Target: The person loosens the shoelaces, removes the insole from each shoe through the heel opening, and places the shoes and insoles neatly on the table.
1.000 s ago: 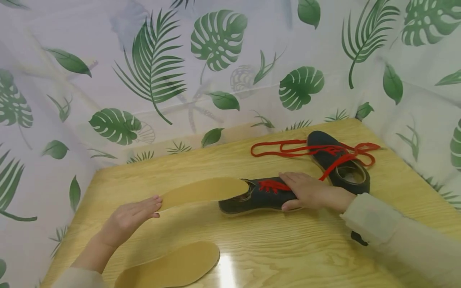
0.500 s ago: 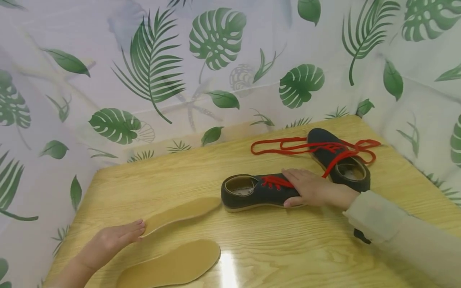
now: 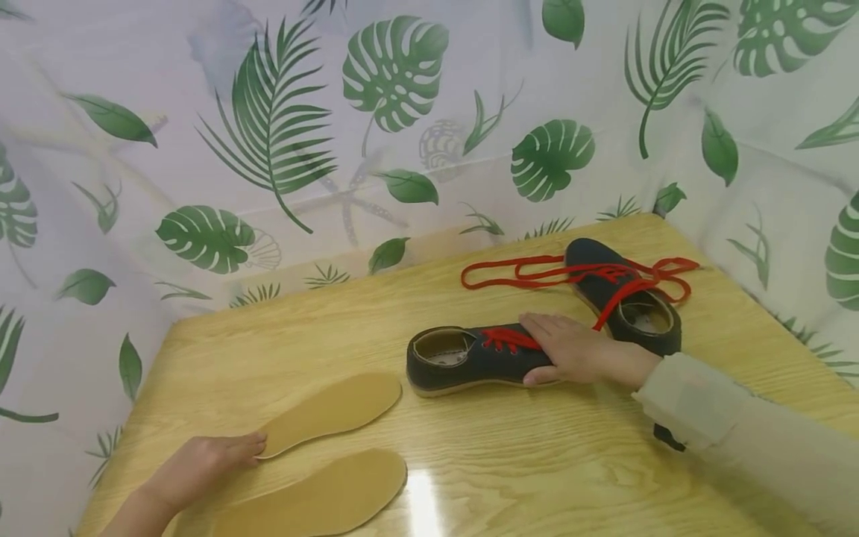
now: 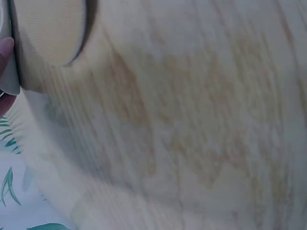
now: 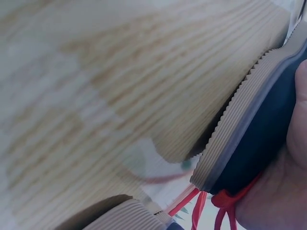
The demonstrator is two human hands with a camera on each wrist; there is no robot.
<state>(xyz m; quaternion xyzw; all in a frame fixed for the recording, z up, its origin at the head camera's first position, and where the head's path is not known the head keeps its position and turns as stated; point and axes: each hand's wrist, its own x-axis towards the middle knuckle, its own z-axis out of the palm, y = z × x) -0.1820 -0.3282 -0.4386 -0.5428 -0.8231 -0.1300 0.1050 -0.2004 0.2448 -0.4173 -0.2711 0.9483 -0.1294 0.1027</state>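
Note:
My left hand [image 3: 197, 464] pinches the near end of a tan insole [image 3: 332, 414], which lies low over the table, left of a dark navy shoe. Its fingertips [image 4: 5, 47] show at the left edge of the left wrist view. A second tan insole [image 3: 322, 494] lies in front of it on the table. My right hand [image 3: 570, 349] grips the toe part of the navy shoe [image 3: 493, 373], which has red laces [image 3: 505, 339] and its open heel turned left. In the right wrist view, the ribbed pale sole edge [image 5: 235, 115] runs beside my palm.
Another navy shoe [image 3: 654, 332] stands behind my right hand, with a long red lace [image 3: 510, 280] looped over it and across the wooden table [image 3: 282, 350]. A leaf-print cloth [image 3: 376, 216] hangs around the back and sides. A small black object [image 3: 667, 438] shows under my right sleeve.
My left hand has drawn the insole away from the shoe's opening, leftward and down toward the table, uncovering the opening. My right hand stays on the shoe.

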